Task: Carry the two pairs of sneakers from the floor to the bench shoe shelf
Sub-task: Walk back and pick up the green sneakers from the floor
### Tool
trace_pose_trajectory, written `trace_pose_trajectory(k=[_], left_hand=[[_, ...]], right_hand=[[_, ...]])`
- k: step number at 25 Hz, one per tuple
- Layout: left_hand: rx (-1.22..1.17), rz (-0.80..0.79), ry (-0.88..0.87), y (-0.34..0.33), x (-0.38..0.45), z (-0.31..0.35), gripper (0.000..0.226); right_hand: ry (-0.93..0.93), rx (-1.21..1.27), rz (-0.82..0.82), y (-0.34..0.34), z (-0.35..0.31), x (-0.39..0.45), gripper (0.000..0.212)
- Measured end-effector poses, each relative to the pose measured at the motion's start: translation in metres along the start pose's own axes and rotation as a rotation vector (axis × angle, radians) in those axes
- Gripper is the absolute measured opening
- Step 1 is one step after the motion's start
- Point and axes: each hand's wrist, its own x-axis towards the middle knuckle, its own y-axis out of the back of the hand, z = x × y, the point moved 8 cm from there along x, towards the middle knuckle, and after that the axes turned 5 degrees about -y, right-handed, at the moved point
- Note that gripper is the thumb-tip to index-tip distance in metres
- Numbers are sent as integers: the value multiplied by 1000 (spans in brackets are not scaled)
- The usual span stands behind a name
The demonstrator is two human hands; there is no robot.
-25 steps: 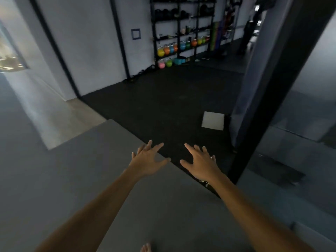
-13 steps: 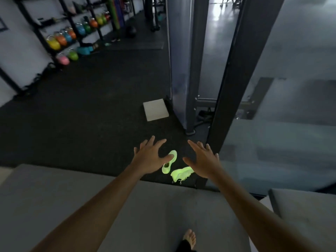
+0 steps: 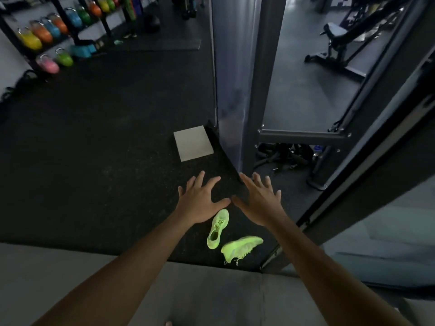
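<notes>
Your left hand (image 3: 200,203) is spread flat with fingers splayed, holding nothing; your right hand (image 3: 261,203) beside it is equally wide and empty. Both hover above the dark speckled rubber floor (image 3: 106,149). Below them lies a neon-green knit sneaker (image 3: 217,229), upright with its opening towards you, and just right of it its mate (image 3: 241,247), tipped on its side. They look light and soft, so pinch each at the heel collar. No second pair or shelf is visible.
</notes>
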Motion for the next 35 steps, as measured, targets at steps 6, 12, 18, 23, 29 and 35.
trace_pose_trajectory(k=[6, 12, 18, 23, 29, 35], left_hand=[[-6, 86, -42, -167, 117, -80, 84], [-14, 112, -28, -414, 191, -176, 84], [12, -32, 6, -624, 236, -245, 84], [53, -159, 45, -702, 239, -269, 80], [121, -51, 36, -712, 235, -269, 74], [169, 23, 151, -708, 226, -267, 64]], right_hand=[[-17, 18, 186, -152, 53, 118, 79], [-131, 147, 252, -398, 148, 193, 78], [-285, 132, 133, -622, 256, 223, 73], [-531, 144, -45, -702, 303, 221, 85], [-821, 494, 44, -730, 316, 205, 129], [-818, 426, 116, -726, 311, 213, 130]])
